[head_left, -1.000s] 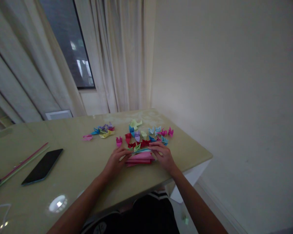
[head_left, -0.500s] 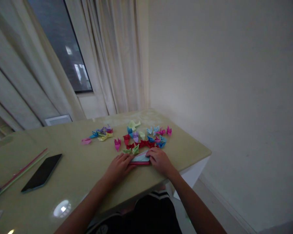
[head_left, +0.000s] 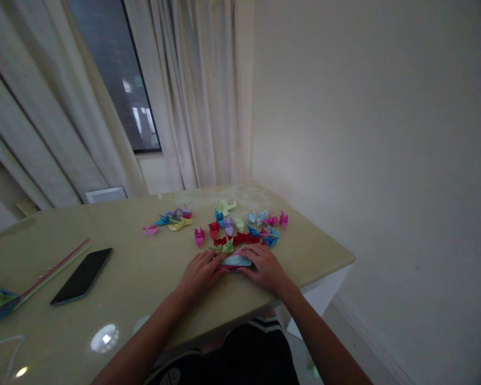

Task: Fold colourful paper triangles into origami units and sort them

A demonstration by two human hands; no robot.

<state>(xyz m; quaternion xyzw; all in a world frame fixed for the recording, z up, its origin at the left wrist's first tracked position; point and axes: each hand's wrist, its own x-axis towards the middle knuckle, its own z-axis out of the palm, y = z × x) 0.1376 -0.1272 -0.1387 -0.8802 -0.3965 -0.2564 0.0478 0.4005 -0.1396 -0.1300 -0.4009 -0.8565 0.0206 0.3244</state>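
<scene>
Between my two hands, close to the table's front edge, is a small piece of light blue and pink origami paper (head_left: 237,261). My left hand (head_left: 202,271) has its fingers closed on the paper's left end. At the right end my right hand (head_left: 265,267) grips it, fingers bent over the top and thumb low at the front. Part of the paper is hidden under the fingers, so its exact folds cannot be made out. Just beyond the hands lie several folded paper cranes, among them a green crane (head_left: 227,245) and a magenta crane (head_left: 199,237).
More cranes lie in a small pile (head_left: 175,218) farther left on the table (head_left: 144,272). A black phone (head_left: 82,276) and thin coloured strips (head_left: 58,271) are at the left. The wall (head_left: 364,133) rises to the right of the table, curtains (head_left: 208,96) behind.
The view has turned slightly left. My right thumb has come down to the paper's front edge, and less of the pink front strip shows. Both hands stay on the paper.
</scene>
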